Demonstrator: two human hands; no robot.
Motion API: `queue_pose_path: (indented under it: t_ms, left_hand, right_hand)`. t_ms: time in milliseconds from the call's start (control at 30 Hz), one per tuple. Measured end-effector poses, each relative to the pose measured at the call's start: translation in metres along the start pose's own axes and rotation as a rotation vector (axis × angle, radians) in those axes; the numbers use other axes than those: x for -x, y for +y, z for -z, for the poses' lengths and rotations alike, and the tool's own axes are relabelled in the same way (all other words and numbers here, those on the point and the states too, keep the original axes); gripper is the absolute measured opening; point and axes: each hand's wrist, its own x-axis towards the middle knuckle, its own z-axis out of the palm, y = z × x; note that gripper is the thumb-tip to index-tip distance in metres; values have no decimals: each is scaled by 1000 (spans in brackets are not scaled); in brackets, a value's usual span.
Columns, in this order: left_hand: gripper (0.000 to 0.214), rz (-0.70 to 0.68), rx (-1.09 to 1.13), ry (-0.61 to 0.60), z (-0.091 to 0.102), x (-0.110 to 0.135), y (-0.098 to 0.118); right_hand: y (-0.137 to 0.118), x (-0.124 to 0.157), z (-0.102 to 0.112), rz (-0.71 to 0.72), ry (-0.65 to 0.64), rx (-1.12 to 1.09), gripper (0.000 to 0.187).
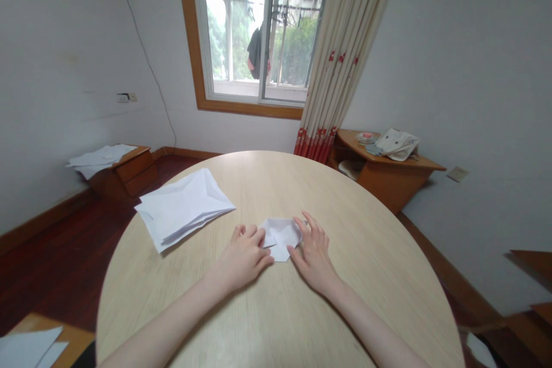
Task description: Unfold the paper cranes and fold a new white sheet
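A small white sheet of folded paper (282, 236) lies on the round wooden table (276, 316), with several creases and flaps showing. At its left edge, my left hand (245, 256) is closed, the fingers curled and the thumb pressed near the paper's lower left corner. My right hand (314, 250) rests along the opposite edge with its fingers spread. Its index finger touches the upper right of the paper and its thumb reaches the lower right side. The left fingertips partly cover the paper's left flap.
A stack of white paper (185, 207) lies on the table's left side. Behind it stands a low wooden cabinet (138, 169) with papers on top. A corner shelf (388, 178) holds a cloth bag (397, 144) near the curtain (336, 63). More paper (30, 348) is at lower left.
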Motion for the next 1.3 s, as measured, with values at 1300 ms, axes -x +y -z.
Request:
queue_pose_path:
  t_ms: [1300]
  left_hand:
    - [31,-85,204,-28,-22,-3,1]
  right_hand:
    - [-2,-6,21,357,-334,41,40]
